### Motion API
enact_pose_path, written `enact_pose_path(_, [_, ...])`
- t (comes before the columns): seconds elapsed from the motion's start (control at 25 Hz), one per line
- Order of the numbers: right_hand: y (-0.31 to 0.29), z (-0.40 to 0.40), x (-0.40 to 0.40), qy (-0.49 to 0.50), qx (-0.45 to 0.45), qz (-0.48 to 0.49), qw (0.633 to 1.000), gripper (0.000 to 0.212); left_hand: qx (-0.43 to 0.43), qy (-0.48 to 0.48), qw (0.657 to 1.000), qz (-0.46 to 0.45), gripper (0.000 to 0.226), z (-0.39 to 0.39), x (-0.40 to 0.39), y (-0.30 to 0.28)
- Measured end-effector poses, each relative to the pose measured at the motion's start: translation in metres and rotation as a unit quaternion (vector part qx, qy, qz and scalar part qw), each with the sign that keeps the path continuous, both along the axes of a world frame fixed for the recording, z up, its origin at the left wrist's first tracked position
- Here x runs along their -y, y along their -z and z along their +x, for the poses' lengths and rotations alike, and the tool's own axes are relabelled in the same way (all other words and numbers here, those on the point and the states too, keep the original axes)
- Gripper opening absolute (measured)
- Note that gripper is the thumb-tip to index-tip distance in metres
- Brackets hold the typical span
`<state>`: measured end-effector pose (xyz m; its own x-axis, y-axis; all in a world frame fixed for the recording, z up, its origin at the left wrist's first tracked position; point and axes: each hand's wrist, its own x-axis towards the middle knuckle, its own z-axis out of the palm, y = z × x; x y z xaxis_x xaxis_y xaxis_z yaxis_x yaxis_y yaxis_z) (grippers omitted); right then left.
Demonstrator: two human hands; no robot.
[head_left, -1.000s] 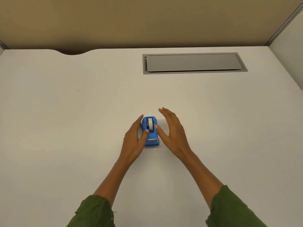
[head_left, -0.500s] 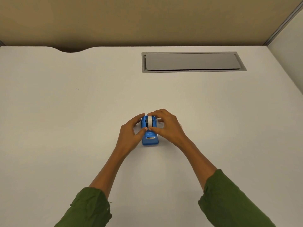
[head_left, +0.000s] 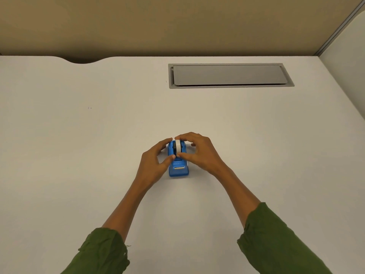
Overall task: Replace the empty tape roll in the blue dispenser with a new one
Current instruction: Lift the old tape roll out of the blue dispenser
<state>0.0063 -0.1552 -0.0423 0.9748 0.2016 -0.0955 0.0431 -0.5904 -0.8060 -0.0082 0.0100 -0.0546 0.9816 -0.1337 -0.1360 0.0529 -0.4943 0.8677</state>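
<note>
Right hand (head_left: 199, 153) pinches the white tape roll (head_left: 178, 146) between thumb and forefinger (roll sits in the blue dispenser (head_left: 177, 167)). Left hand (head_left: 155, 163) half-curled, thumb and forefinger gripping the dispenser's left side. One dispenser, one roll, mid-tabletop (head_left: 79, 155); bare surface all round, grey hatch (head_left: 229, 75) near far edge.
</note>
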Motion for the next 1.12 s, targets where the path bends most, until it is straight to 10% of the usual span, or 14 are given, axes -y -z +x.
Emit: enact_pose_path(1.12, [-0.070, -0.048, 0.016, 0.031, 0.000, 0.284, 0.958, 0.043, 0.030, -0.014, 0.972, -0.234, 0.022, -0.027, 0.008, -0.076])
